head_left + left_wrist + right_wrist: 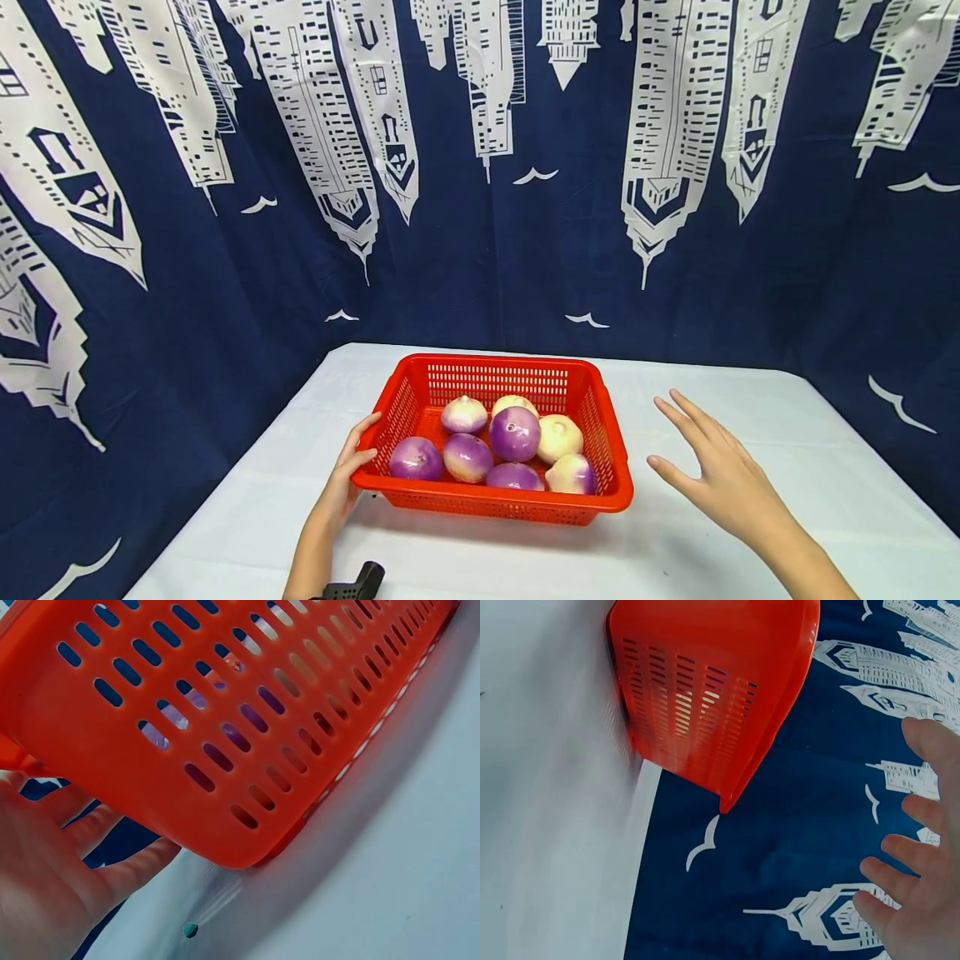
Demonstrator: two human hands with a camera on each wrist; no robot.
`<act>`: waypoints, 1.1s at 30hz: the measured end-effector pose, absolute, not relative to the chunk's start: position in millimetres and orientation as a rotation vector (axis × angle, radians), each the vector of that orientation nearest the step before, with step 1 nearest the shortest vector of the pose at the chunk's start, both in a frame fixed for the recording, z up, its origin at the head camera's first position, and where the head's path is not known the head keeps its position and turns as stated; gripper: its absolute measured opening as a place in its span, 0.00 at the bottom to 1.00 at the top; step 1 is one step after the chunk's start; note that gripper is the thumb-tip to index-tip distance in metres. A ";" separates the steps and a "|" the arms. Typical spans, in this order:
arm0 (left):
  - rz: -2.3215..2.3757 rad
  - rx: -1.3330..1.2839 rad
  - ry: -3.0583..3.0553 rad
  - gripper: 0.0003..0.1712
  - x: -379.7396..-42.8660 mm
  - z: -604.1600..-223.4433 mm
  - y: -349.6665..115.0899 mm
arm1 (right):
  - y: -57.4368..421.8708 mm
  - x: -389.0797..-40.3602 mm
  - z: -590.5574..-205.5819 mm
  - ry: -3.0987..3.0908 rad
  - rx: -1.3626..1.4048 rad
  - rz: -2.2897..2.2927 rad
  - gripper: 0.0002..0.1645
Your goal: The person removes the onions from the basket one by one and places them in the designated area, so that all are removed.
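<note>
A red plastic basket (495, 492) with slotted walls stands on the white table, holding several glossy purple-and-white onions (468, 458). At the basket's left end is my left hand (348, 467), its thumb on the rim and the other fingers below it. The left wrist view shows those fingers (139, 866) reaching behind the end wall, their tips hidden. My right hand (723, 467) hovers to the right of the basket, apart from it, with fingers spread and nothing held. In the right wrist view it is off to the side of the basket's red wall (697, 697).
A white cloth covers the table (247, 533). Behind and beside it hangs a dark blue curtain (480, 267) printed with white buildings and birds. On my left wrist is a black strap device (360, 583).
</note>
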State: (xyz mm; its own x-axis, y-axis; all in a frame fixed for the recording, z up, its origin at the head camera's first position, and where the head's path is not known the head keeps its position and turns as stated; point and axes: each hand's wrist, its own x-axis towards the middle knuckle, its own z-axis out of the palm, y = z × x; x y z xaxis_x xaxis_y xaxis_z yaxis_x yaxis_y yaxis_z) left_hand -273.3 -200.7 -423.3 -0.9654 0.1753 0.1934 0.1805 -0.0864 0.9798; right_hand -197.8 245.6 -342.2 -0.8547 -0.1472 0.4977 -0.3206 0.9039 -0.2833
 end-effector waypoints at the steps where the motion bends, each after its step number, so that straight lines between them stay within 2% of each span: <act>1: -2.274 -0.410 -2.118 0.34 -273.1 -423.3 -200.1 | 244.3 -198.2 -341.6 -2.597 0.341 0.506 0.44; 13: -2.256 -0.428 -2.141 0.34 -272.7 -424.4 -199.9 | 229.5 -204.5 -348.7 -2.628 0.387 0.661 0.46; 21: -2.214 -0.476 -2.165 0.25 -276.3 -438.1 -206.5 | 218.3 -207.7 -353.0 -2.579 0.442 0.700 0.48; 33: -2.182 -0.582 -2.115 0.22 -278.8 -443.2 -208.7 | 194.4 -223.0 -359.6 -2.573 0.496 0.754 0.47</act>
State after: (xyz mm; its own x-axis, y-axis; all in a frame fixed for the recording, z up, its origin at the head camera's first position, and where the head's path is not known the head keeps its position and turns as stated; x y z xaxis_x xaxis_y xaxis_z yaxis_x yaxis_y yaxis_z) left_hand -278.8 -208.7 -443.2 -0.9281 0.2239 0.2975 0.2904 -0.0647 0.9547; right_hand -223.0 194.4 -359.6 -0.8518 -0.2175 0.4765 -0.4404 0.7900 -0.4267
